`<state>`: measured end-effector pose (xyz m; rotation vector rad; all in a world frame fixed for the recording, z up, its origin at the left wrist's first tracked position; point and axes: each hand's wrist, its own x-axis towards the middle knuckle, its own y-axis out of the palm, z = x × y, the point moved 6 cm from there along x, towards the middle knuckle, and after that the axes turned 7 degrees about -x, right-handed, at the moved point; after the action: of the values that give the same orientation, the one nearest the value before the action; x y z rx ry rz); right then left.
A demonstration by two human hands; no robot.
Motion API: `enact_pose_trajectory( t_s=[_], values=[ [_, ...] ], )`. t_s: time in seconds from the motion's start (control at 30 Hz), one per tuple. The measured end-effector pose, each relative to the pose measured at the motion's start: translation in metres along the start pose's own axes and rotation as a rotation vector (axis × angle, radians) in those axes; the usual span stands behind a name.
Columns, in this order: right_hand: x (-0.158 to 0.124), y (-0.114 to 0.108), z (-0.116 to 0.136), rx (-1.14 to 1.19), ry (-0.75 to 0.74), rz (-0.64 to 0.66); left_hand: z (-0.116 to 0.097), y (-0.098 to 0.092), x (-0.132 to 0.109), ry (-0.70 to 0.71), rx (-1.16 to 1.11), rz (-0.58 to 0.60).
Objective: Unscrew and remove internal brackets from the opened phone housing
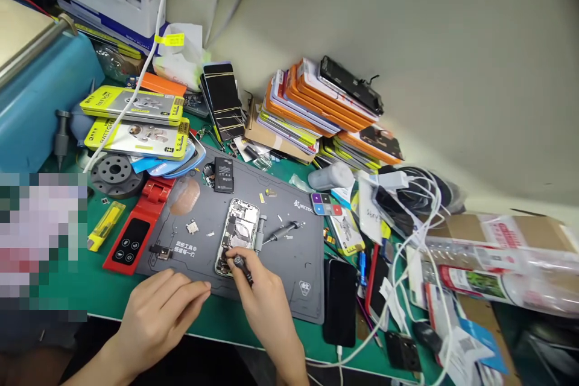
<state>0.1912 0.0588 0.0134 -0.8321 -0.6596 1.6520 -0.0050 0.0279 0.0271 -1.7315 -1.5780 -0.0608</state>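
Observation:
An opened smartphone (239, 229) with its inner parts bare lies on the grey work mat (280, 289). Over its lower end, my right hand (262, 289) grips a dark screwdriver (243, 268); its tip is hidden by fingers. Left of the phone, at the mat's front edge, my left hand (158, 313) hovers with fingers curled and tips pressed together. Whatever may be between them cannot be made out. A loose black battery (224, 175) rests above the phone, and a second screwdriver (281, 231) lies to its right. Small metal parts (192, 227) are scattered on the mat.
A red device (136, 235) lines the mat's left edge. Battery boxes (136, 139) are stacked behind it. At the back stands a pile of orange boxes (312, 102). A black phone (340, 301) with a cable sits at the right, near tangled white cables (434, 205).

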Motion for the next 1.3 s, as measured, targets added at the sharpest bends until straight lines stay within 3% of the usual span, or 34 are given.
enact_pose_trajectory(
  t_s=[0.1,0.3,0.47,0.7,0.77,0.83,1.0,1.07,1.2,1.3],
  values=[
    [-0.01,0.0,-0.003,0.033,-0.006,-0.102,0.001,0.0,-0.001,0.005,-0.014,-0.004],
    [-0.019,0.007,-0.01,0.081,0.014,-0.147,0.001,0.001,0.0,-0.008,-0.041,-0.003],
    [-0.005,-0.005,-0.008,0.211,0.088,-0.131,0.002,0.0,-0.002,-0.021,-0.062,-0.011],
    [0.027,0.015,0.048,0.193,-0.078,0.039,0.0,-0.008,-0.003,0.018,-0.108,-0.021],
    [0.026,0.018,0.046,0.173,-0.075,0.065,0.001,-0.008,-0.002,0.006,-0.107,-0.016],
    [0.018,0.01,0.029,0.225,-0.026,0.038,0.002,-0.007,-0.001,-0.009,-0.103,-0.007],
    [-0.01,-0.034,-0.04,0.445,0.081,-0.258,0.002,-0.004,0.001,-0.013,-0.095,0.029],
    [-0.019,-0.048,-0.059,0.537,0.099,-0.445,0.002,-0.002,0.002,0.002,-0.077,0.05],
    [-0.032,-0.062,-0.071,0.476,0.12,-0.876,-0.001,0.003,0.007,0.058,0.005,0.105],
    [-0.035,-0.056,-0.066,0.238,0.032,-0.97,-0.006,0.008,0.012,0.104,0.099,0.148]
  ],
)
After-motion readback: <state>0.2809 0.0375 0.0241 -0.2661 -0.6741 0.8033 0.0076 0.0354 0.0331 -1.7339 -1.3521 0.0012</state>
